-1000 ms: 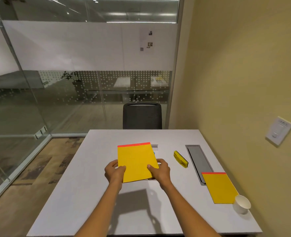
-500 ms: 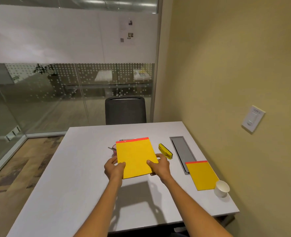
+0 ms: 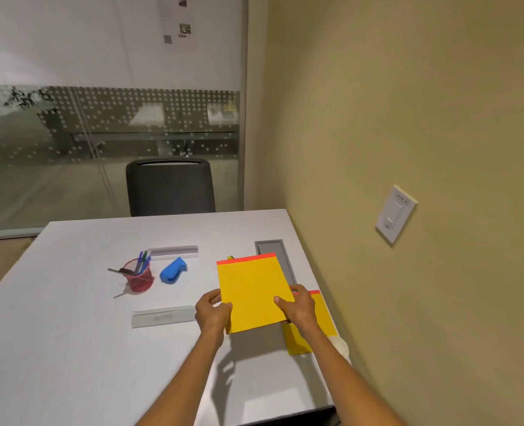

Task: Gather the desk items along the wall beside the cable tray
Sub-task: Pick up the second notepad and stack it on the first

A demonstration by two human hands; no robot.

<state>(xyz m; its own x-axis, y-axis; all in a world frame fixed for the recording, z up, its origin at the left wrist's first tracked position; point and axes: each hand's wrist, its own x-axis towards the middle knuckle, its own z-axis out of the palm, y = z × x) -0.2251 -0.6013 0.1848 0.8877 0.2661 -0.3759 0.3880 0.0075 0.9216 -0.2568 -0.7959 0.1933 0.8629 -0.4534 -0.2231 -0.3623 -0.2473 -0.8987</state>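
While both hands grip it above the white desk (image 3: 70,348), a yellow legal pad (image 3: 253,292) with a red top strip partly covers the grey cable tray (image 3: 270,248). Left hand (image 3: 213,312) pinches its left edge; right hand (image 3: 297,307) pinches its right edge. A second yellow pad (image 3: 323,315) lies beneath, near the wall. Farther left sit a red pen cup (image 3: 140,276), a blue stapler (image 3: 173,270) and a clear ruler (image 3: 162,316).
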